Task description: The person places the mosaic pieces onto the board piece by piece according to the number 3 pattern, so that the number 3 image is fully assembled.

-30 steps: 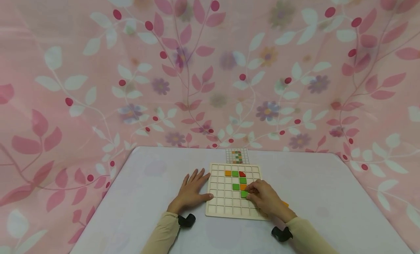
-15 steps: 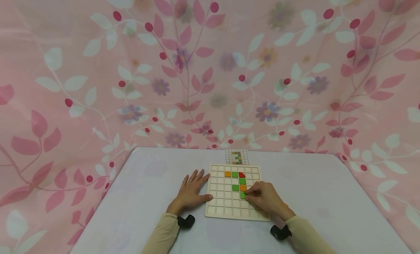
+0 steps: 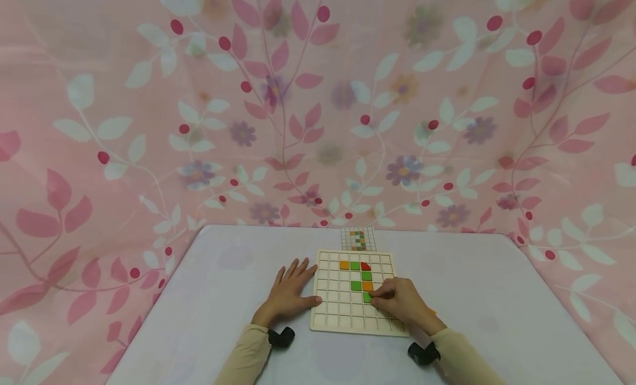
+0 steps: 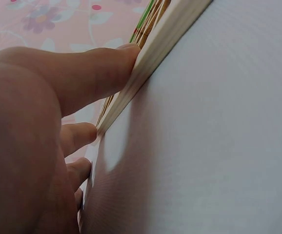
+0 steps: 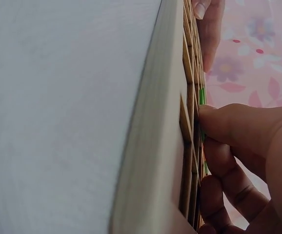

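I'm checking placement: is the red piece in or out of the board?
In: the red piece sits inside a cell of the board (head view).

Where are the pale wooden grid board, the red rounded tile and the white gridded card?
Pale wooden grid board (image 3: 320, 320), head view: bare cell, lower left.
Red rounded tile (image 3: 365, 267), head view: top face's middle.
White gridded card (image 3: 358, 240), head view: its printed middle.

The gridded board (image 3: 333, 307) is cream, bearing green tiles (image 3: 356, 286), orange tiles (image 3: 344, 265) and, towards twelve o'clock, a red tile (image 3: 365, 267). The table (image 3: 223, 274) is white, the backdrop (image 3: 318, 153) pink floral.
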### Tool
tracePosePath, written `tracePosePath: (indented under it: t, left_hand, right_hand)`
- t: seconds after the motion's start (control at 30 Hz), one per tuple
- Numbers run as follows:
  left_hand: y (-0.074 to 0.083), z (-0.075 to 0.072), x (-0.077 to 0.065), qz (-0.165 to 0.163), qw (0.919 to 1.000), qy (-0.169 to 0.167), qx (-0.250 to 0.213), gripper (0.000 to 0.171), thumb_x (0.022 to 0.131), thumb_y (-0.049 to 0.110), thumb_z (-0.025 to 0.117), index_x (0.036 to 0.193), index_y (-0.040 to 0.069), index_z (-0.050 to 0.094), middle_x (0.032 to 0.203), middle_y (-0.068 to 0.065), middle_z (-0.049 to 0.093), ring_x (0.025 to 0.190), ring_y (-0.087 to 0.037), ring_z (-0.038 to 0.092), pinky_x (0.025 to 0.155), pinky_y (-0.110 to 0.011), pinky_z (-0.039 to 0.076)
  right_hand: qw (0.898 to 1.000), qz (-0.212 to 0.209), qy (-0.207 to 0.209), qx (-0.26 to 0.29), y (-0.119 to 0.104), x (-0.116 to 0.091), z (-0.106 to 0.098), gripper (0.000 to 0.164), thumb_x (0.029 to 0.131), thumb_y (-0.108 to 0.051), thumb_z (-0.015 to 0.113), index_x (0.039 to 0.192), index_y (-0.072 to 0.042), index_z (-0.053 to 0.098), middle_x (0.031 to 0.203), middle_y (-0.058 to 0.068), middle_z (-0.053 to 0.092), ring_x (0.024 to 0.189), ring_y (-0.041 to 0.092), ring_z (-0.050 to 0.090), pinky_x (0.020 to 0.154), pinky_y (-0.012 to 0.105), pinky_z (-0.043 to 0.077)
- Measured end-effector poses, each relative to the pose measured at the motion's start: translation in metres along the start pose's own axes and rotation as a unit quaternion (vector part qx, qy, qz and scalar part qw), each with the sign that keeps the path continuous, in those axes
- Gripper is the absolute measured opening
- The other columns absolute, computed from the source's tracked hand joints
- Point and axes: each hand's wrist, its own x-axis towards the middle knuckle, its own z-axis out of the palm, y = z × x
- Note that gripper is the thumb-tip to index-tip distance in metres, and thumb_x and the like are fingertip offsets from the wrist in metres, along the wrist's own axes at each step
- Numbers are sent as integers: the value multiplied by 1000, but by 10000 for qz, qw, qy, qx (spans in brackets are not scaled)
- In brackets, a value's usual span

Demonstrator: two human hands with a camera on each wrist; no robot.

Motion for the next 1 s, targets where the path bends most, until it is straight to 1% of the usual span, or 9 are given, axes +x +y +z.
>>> tracePosePath:
  t: [0.2,0.4,0.47,0.6,0.67,0.73,0.83,0.9,1.0]
  left_hand:
    - [-1,1,0,22,10000,-39,-23,88,93,58,70,165,16,41,176,-13,27,165,-40,14,129,-69,7]
    - [0,2,-1,60,10000,-2,-10,88,93,56,71,165,14,41,175,-14,28,165,-41,16,129,-69,8]
    - [1,2,-2,39,10000,-15,-16,87,93,56,70,165,15,41,175,-13,28,165,-40,15,129,-69,7]
    - [2,3,-3,26,9999,7,-138,86,93,54,71,164,15,43,175,-14,29,165,-41,16,129,-70,7]
    - [3,3,-4,28,9998,15,-186,86,93,54,71,164,14,43,175,-14,29,165,-42,16,129,-70,7]
    - [3,4,-4,29,9999,20,-169,86,93,55,71,164,15,43,175,-14,29,165,-41,16,129,-70,7]
    - [2,3,-3,26,9999,61,-93,85,93,54,71,164,15,43,175,-14,29,165,-41,16,129,-69,7]
    - [1,3,-2,15,10000,59,-1,86,94,55,70,164,16,42,175,-13,29,165,-40,15,129,-69,7]
    - [0,1,-1,18,10000,74,29,86,93,55,70,164,15,42,175,-13,29,165,-40,16,129,-69,7]
  right_hand:
    - [9999,102,86,56,3,-2,2,11,86,-20,89,96,-18,88,87,-10,75,81,4,57,71,21,43]
    - [9998,-8,197,37,4,-4,5,10,86,-18,89,96,-17,88,88,-9,76,80,4,56,68,22,43]
    - [9998,12,194,50,3,-4,5,13,86,-18,88,98,-16,88,88,-9,76,80,5,55,68,21,44]
    - [9997,89,150,179,3,-7,1,20,87,-19,87,107,-13,86,88,-9,73,78,4,56,69,20,49]
    - [9996,43,191,213,5,-10,-4,23,88,-19,87,110,-13,85,87,-9,72,76,3,57,67,20,51]
    - [9993,-18,298,209,7,-12,-10,21,89,-18,86,110,-12,84,85,-10,72,75,3,58,67,21,51]
    - [9987,-70,505,31,13,-15,-23,19,90,-17,85,108,-13,84,85,-12,73,76,2,59,68,23,51]
    - [9983,7,580,-80,17,-17,-32,18,91,-18,85,108,-13,84,87,-13,73,79,2,60,70,23,51]
    - [9983,175,510,-233,23,-23,-46,19,91,-20,84,109,-13,83,90,-11,73,82,4,61,70,23,53]
